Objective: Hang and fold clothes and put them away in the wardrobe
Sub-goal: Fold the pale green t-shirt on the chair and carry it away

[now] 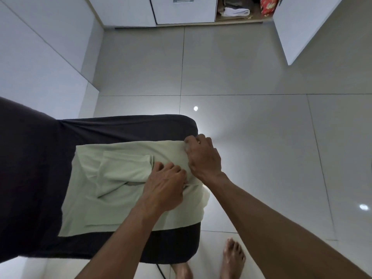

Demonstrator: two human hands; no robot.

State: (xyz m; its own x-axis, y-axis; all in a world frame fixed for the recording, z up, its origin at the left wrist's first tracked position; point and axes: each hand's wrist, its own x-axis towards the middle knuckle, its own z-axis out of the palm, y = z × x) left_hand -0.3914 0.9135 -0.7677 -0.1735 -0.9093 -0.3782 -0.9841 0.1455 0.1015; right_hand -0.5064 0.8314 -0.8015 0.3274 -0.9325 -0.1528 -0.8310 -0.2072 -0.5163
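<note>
The pale green garment (112, 190) lies spread flat on a surface covered in dark cloth (124, 127), with its long axis running from the person's body out toward the far rounded end of that surface. It looks like a shirt with a patch pocket showing near its middle, partly doubled over itself, so the folding step seems to be under way rather than finished.

Both hands are at the garment's right-hand edge. The right hand (203, 158) is the farther one, at the far right corner of the cloth, its fingers curled over and pinching the fabric edge there. The left hand (167, 184) sits just beside it and nearer the body, knuckles up, fingers bent onto the cloth and seemingly gripping a fold, though the fingertips are hidden under the hand. The 2 hands almost touch.

The bulk of the garment therefore lies to the left of both sets of fingers, so a fold would likely carry this right edge leftward across the long axis.

Beyond, across the tiled floor (241, 77), the wardrobe (185, 11) stands open, with folded clothes (235, 12) already on its low shelf. The person's bare feet (233, 256) stand just beside the near end of the surface.
</note>
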